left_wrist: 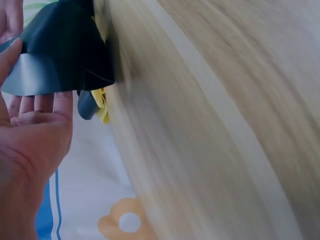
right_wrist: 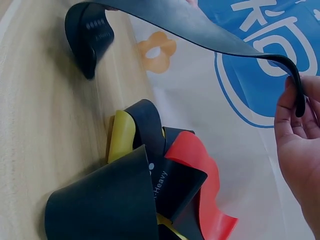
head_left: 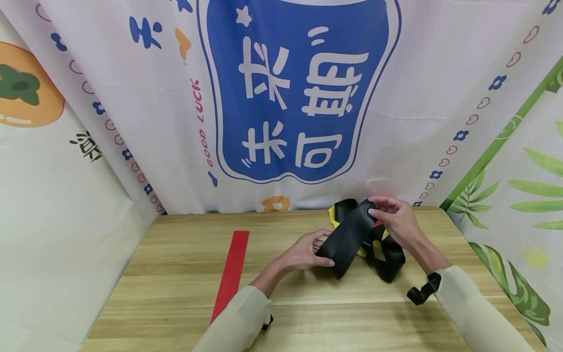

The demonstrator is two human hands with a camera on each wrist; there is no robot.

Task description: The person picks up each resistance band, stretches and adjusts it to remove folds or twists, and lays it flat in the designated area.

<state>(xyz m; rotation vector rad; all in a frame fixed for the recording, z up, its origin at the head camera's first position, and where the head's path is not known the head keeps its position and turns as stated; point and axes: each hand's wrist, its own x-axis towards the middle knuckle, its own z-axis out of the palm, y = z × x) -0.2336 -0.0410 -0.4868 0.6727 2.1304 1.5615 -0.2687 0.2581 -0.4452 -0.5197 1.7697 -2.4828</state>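
A wide black resistance band (head_left: pixel 348 237) is stretched slantwise between my two hands, above the right part of the table. My left hand (head_left: pixel 303 252) pinches its near end, thumb on top and fingers beneath, as the left wrist view shows. At the far end my right hand (head_left: pixel 398 222) pinches the band's edge between thumb and fingers. Under and beside it lies a tangle of bands: another black band (right_wrist: pixel 102 200), a yellow band (right_wrist: pixel 121 135) and a red band (right_wrist: pixel 200 165). Printed lettering ending in "Heavy" shows on black material within the pile.
A flat red strip (head_left: pixel 230 271) lies lengthwise on the wooden table (head_left: pixel 176 274), left of my left hand and partly behind the left sleeve. A printed cloth (head_left: pixel 290 98) hangs along the table's back edge. A black strap (head_left: pixel 424 288) dangles from the right wrist.
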